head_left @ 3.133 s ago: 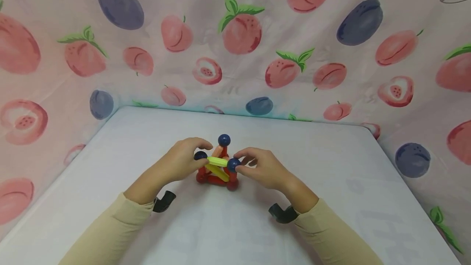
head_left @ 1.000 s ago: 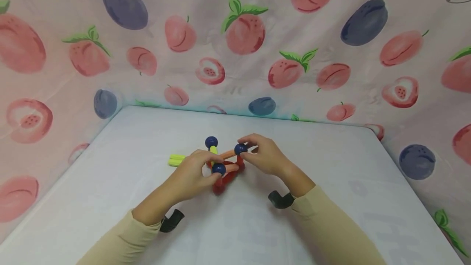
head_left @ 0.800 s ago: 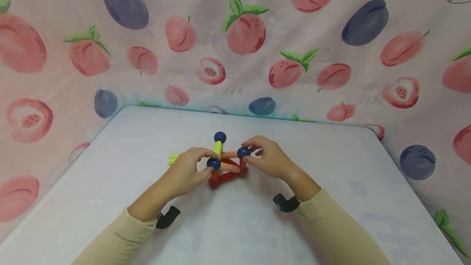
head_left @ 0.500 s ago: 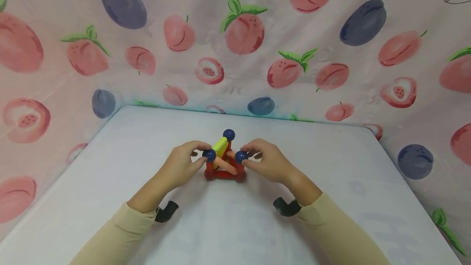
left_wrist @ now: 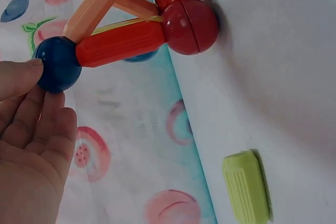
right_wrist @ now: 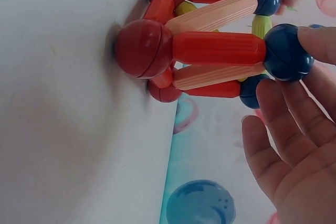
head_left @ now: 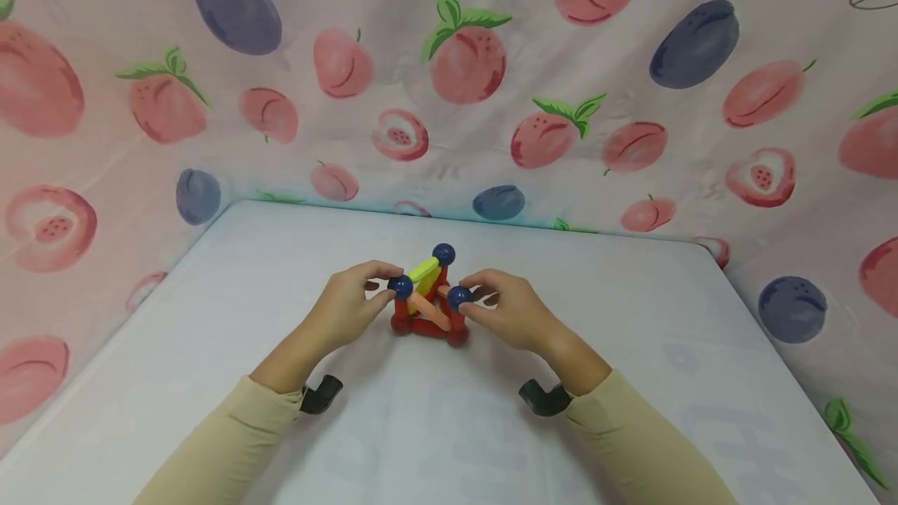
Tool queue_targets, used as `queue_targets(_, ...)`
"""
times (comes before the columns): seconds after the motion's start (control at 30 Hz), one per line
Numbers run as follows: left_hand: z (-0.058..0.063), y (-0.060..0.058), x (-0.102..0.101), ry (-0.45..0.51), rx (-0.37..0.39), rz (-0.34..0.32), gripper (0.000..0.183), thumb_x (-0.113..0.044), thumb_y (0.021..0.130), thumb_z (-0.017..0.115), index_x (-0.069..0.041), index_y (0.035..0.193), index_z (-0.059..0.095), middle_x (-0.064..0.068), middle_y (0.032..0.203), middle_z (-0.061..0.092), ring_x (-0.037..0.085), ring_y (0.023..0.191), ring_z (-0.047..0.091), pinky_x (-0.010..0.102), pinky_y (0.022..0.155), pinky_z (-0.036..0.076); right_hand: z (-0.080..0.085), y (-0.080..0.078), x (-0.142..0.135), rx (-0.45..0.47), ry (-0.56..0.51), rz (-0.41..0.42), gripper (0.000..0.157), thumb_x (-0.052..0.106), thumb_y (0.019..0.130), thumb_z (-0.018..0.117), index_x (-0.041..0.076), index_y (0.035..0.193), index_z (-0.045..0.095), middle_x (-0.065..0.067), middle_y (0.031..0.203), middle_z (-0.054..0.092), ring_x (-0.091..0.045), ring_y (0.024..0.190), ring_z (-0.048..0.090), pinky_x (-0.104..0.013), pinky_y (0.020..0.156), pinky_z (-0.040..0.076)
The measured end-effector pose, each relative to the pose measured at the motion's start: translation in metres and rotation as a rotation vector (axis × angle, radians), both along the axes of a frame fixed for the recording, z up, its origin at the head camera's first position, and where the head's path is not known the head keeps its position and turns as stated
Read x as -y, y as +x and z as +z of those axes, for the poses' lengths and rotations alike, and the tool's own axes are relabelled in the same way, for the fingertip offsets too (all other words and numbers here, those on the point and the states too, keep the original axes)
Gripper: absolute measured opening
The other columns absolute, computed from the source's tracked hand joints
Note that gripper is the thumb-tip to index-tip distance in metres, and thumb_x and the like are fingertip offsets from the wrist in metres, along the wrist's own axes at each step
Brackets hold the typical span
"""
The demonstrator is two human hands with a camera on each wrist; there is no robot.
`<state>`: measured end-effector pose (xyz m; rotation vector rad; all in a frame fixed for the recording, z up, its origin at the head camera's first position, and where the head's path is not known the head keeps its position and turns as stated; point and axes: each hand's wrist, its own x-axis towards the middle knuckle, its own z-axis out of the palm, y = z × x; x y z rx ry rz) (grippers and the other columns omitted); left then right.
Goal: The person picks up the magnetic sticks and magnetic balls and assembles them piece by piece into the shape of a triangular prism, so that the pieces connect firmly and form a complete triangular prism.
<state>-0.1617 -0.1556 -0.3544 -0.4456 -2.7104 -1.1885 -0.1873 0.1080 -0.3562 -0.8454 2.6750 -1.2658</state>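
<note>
A small frame of magnetic rods and balls stands on the white table, with red balls (right_wrist: 143, 48) at its base and red rods (right_wrist: 218, 49) rising from them. My left hand (head_left: 344, 306) pinches the left blue ball (head_left: 401, 287) between thumb and fingers. The right blue ball (head_left: 460, 298) is pinched by my right hand (head_left: 515, 310). At the back sits a third blue ball (head_left: 443, 254), joined to the left one by a lime-yellow rod (head_left: 423, 270). Peach rods (right_wrist: 215, 13) slant across two sides, and a yellow rod (head_left: 427, 284) slants behind.
A loose lime rod (left_wrist: 247, 187) lies on the table near the left hand; in the head view that hand hides it. The table (head_left: 435, 427) meets a fruit-printed cloth (head_left: 449, 139) at the back and sides.
Seen from above, the frame has turned clockwise: its left ball went back, its back ball rightward. Each hand pinches a blue ball throughout. Earlier, the lime rod joined the two held balls.
</note>
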Motion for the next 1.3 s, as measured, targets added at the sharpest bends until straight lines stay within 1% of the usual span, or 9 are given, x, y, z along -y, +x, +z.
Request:
queue_targets(0.23,0.000,0.001,0.000,-0.002,0.006,0.013,0.029,-0.004,0.093,0.070,-0.003,0.122,0.067,0.015,0.120,0.068,0.039,0.108,0.065,0.049,0.093,0.053,0.001,0.002,0.001,0.004,0.000,-0.007,0.030,0.016,0.093,0.070,0.005,0.121,0.066,-0.004,0.113,0.068,-0.021,0.102,0.065,-0.047,0.092,0.054)
queue_targets(0.43,-0.001,0.001,0.000,0.001,-0.006,0.020,0.029,-0.004,0.093,0.070,-0.003,0.122,0.067,0.015,0.120,0.068,0.040,0.108,0.065,0.051,0.092,0.053,0.000,0.001,0.001,0.015,0.000,-0.013,0.031,0.016,0.093,0.070,0.005,0.121,0.066,-0.004,0.112,0.068,-0.020,0.100,0.065,-0.049,0.092,0.053)
queue_targets(0.57,-0.002,0.002,0.004,0.004,-0.010,0.012,0.034,-0.008,0.093,0.071,-0.004,0.127,0.066,0.014,0.124,0.067,0.041,0.110,0.064,0.051,0.092,0.053,0.001,0.000,0.000,0.023,0.009,-0.009,0.031,0.017,0.094,0.070,0.005,0.122,0.065,-0.004,0.112,0.068,-0.020,0.100,0.065,-0.049,0.092,0.053)
queue_targets(0.67,-0.002,0.003,0.013,-0.010,-0.034,0.014,0.036,-0.010,0.092,0.073,-0.005,0.127,0.065,0.012,0.125,0.067,0.040,0.111,0.064,0.051,0.092,0.053,0.002,0.000,0.000,0.026,0.014,-0.008,0.031,0.017,0.094,0.070,0.004,0.122,0.065,-0.003,0.112,0.068,-0.020,0.101,0.065,-0.048,0.092,0.053)
queue_targets(0.77,-0.003,0.004,0.027,-0.040,-0.042,0.022,0.032,-0.010,0.092,0.073,-0.006,0.123,0.068,0.011,0.120,0.069,0.038,0.109,0.064,0.051,0.091,0.054,0.002,0.000,0.001,0.029,0.020,-0.011,0.031,0.017,0.094,0.071,0.005,0.122,0.065,-0.003,0.112,0.068,-0.020,0.101,0.065,-0.048,0.092,0.053)
queue_targets(0.87,-0.006,0.005,0.043,-0.077,0.000,0.026,0.028,-0.011,0.092,0.072,-0.005,0.119,0.068,0.011,0.116,0.070,0.040,0.108,0.064,0.052,0.092,0.053,0.003,0.000,0.001,0.039,0.017,-0.010,0.031,0.017,0.094,0.071,0.005,0.122,0.065,-0.003,0.112,0.068,-0.020,0.101,0.064,-0.047,0.092,0.053)
queue_targets(1.0,-0.013,0.005,0.062,-0.118,0.067,0.028,0.031,-0.012,0.093,0.071,-0.003,0.122,0.067,0.014,0.119,0.068,0.039,0.111,0.062,0.052,0.096,0.050,0.003,0.001,0.001,0.043,0.014,-0.010,0.031,0.017,0.094,0.070,0.005,0.122,0.065,-0.003,0.113,0.068,-0.019,0.101,0.064,-0.042,0.091,0.055)
queue_targets(1.17,-0.024,0.001,0.080,-0.145,0.093,0.046,0.027,-0.008,0.093,0.069,0.000,0.118,0.067,0.014,0.115,0.069,0.035,0.112,0.061,0.050,0.096,0.049,0.003,0.001,0.000,0.036,0.016,-0.010,0.031,0.016,0.094,0.070,0.005,0.122,0.065,-0.003,0.113,0.068,-0.019,0.100,0.064,-0.038,0.089,0.055)
queue_targets(1.3,-0.032,-0.004,0.088,-0.157,0.128,0.049,0.026,-0.008,0.093,0.068,0.001,0.118,0.066,0.016,0.115,0.069,0.036,0.113,0.060,0.051,0.097,0.049,0.003,0.001,0.000,0.039,0.012,-0.005,0.031,0.016,0.094,0.070,0.005,0.122,0.065,-0.003,0.113,0.068,-0.019,0.100,0.065,-0.037,0.088,0.055)
